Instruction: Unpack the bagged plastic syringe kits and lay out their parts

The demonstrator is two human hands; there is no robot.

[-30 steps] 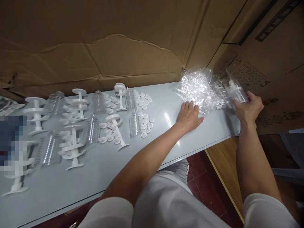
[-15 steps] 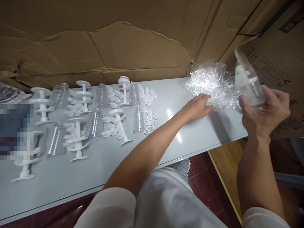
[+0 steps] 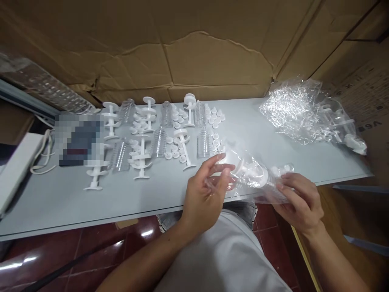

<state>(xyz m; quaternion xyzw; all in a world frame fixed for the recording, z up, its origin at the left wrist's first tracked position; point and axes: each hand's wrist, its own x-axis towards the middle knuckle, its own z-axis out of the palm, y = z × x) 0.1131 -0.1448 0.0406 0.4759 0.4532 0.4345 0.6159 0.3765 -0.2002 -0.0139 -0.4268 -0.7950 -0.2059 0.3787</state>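
Both my hands hold one clear plastic packet (image 3: 253, 178) with white and clear plastic parts inside, just above the near edge of the pale grey table (image 3: 75, 211). My left hand (image 3: 205, 192) pinches the packet's left end. My right hand (image 3: 299, 200) grips its right end, fingers closed. Laid out in rows beyond my left hand are white plungers (image 3: 184, 148), clear ribbed tubes (image 3: 204, 142) and several small white caps (image 3: 216, 117).
A heap of clear plastic bags (image 3: 293, 109) with more packets (image 3: 345, 129) lies at the table's far right. Brown cardboard (image 3: 194, 52) stands behind the table. A blurred dark patch (image 3: 79, 140) and a white cable (image 3: 41, 156) are at the left. Red floor tiles show below.
My right hand brought the packet from the bag heap at the right down to the table's near edge. My left hand left the heap and took the packet's other end. The view swung left.
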